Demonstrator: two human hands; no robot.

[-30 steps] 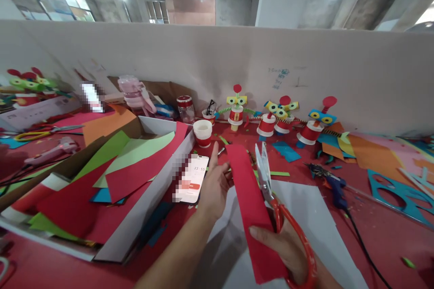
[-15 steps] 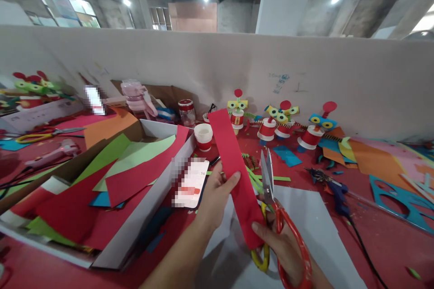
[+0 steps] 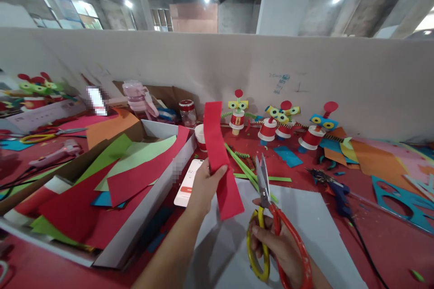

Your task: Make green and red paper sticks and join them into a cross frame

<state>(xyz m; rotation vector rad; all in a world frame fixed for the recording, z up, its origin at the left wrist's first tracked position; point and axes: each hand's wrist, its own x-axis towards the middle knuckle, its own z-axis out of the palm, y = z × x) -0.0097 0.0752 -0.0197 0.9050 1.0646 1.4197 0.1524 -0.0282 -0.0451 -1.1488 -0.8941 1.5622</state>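
Note:
My left hand (image 3: 203, 187) pinches a long red paper strip (image 3: 219, 158) near its middle and holds it upright above the table. My right hand (image 3: 278, 246) grips scissors (image 3: 267, 216) with one red and one yellow handle loop; the blades point up and away, just right of the strip and apart from it. Both hands hover over a white sheet (image 3: 305, 216) lying on the red table.
A phone (image 3: 186, 183) lies left of my left hand, against a shallow cardboard box (image 3: 135, 230) of coloured paper. Paper-cup figures (image 3: 271, 126) line the back wall. A blue glue gun (image 3: 334, 187) with a black cord lies to the right. Green strips (image 3: 251, 174) lie behind the scissors.
The right hand let go of the strip's lower end and now holds only the scissors. The left hand lifted the strip and swung it left and upright.

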